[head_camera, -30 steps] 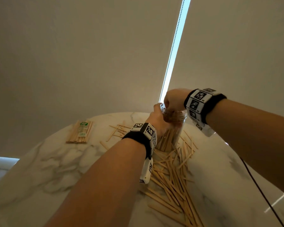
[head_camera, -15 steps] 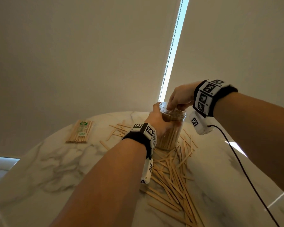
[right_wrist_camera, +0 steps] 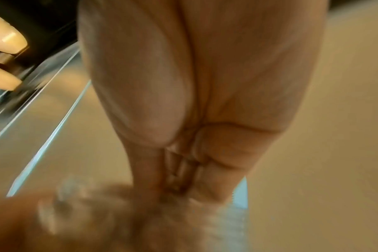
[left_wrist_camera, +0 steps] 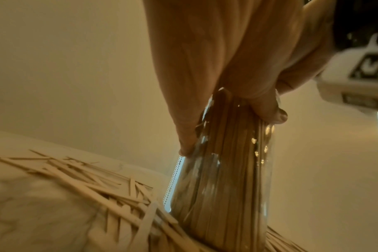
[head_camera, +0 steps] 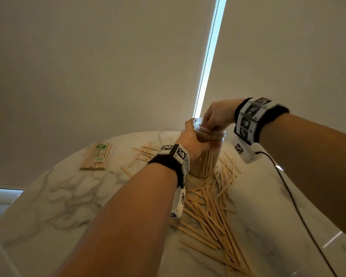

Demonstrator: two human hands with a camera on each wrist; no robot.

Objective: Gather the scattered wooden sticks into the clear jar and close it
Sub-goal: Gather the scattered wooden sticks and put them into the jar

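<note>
The clear jar (head_camera: 205,154) stands on the table (head_camera: 72,196), full of wooden sticks (head_camera: 210,212); more lie around it. The left hand (head_camera: 190,142) wraps round the jar. The right hand (head_camera: 216,115) dips its fingertips into the mouth; its grip cannot be told. A sealed stick packet (head_camera: 97,156) has a green label, too small to read.

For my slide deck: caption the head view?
Left hand grips the clear jar; right hand reaches into its mouth, loose wooden sticks below.

right fingertips (head_camera: 209,124) hidden in jar (head_camera: 212,156)
</note>
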